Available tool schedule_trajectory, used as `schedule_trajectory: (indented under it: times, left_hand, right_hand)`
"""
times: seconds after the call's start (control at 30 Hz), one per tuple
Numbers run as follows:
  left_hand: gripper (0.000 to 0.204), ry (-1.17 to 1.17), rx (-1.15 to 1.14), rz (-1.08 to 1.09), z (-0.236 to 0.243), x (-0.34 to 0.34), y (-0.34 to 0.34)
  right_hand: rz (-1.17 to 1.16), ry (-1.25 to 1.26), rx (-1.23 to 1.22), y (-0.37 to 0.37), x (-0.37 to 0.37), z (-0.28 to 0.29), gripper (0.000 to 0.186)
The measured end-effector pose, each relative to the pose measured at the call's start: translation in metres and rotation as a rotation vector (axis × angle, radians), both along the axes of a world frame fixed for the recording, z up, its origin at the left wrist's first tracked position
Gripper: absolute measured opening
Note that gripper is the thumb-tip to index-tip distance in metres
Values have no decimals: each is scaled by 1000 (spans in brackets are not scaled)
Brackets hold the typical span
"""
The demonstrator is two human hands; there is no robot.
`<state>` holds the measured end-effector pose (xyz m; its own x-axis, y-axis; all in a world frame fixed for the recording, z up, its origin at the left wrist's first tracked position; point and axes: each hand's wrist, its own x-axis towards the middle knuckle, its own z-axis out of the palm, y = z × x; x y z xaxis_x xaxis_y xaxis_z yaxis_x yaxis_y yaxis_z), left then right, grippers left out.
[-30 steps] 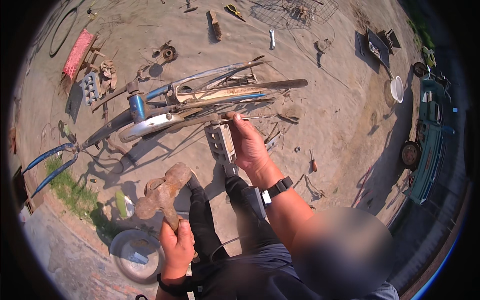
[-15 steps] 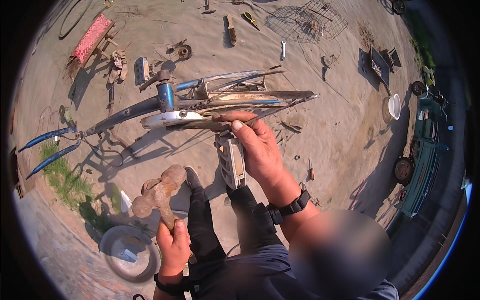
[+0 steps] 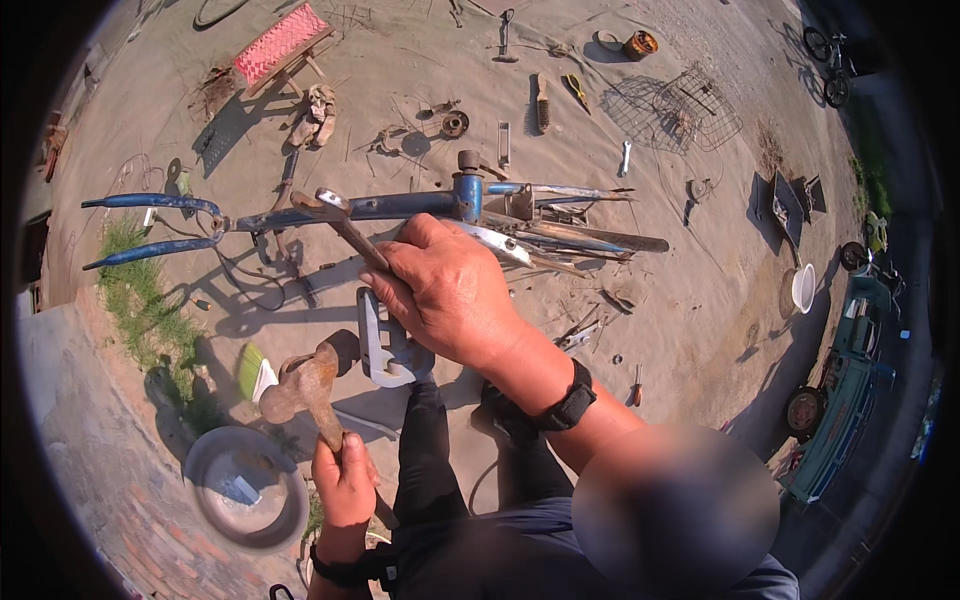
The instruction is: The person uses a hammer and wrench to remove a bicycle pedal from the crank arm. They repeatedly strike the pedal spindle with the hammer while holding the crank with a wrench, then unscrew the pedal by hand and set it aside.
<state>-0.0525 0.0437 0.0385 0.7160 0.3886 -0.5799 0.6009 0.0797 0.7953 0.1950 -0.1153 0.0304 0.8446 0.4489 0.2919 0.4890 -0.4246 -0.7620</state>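
Note:
My left hand (image 3: 345, 480) is wrapped round the wooden handle of a hammer (image 3: 302, 388) whose head is rusty. My right hand (image 3: 450, 290) closes on a rusty metal arm with an eye-like end, seemingly a bicycle crank arm (image 3: 348, 228). Below those fingers hangs a grey pedal (image 3: 374, 335); the hand hides where it joins the arm. Beyond, a worn blue bicycle frame (image 3: 385, 207) lies across the view, its fork (image 3: 160, 200) at the left. A white chain guard (image 3: 497, 243) shows partly behind my right hand.
A wide bowl (image 3: 205, 505) stands lower left beside a brick surface. Farther off lie a brush (image 3: 542, 105), yellow-handled pliers (image 3: 577, 92), a wrench (image 3: 626, 158) and a wire basket (image 3: 690, 105). A screwdriver (image 3: 637, 385) lies at right; a green cart (image 3: 850, 385) stands beyond.
My right hand has moved left with the pedal and crank arm, away from the chain guard. The bicycle frame lies at a flatter angle, and the whole view has shifted. The hammer stays in my left hand.

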Motion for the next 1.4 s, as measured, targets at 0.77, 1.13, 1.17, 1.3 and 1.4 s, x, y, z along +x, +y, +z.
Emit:
schedule_trajectory:
  times: [0.77,1.13,1.17,1.3,1.4]
  left_hand:
    - [23,-7,-107,76,1,1,41]
    - [23,-36,-164,83,11,19,42]
    - [25,-48,-148,71,14,21,42]
    - [32,-98,-168,67,25,37,40]
    - [36,-175,-268,10,35,52,42]
  right_hand:
    - [21,120,268,12,-12,-22,10]
    - [-203,247,281,29,-17,-9,12]
    - [-214,251,288,30,-18,-10,11]
    - [-244,227,286,34,-19,-12,5]
    - [-201,204,298,38,-15,-17,5]
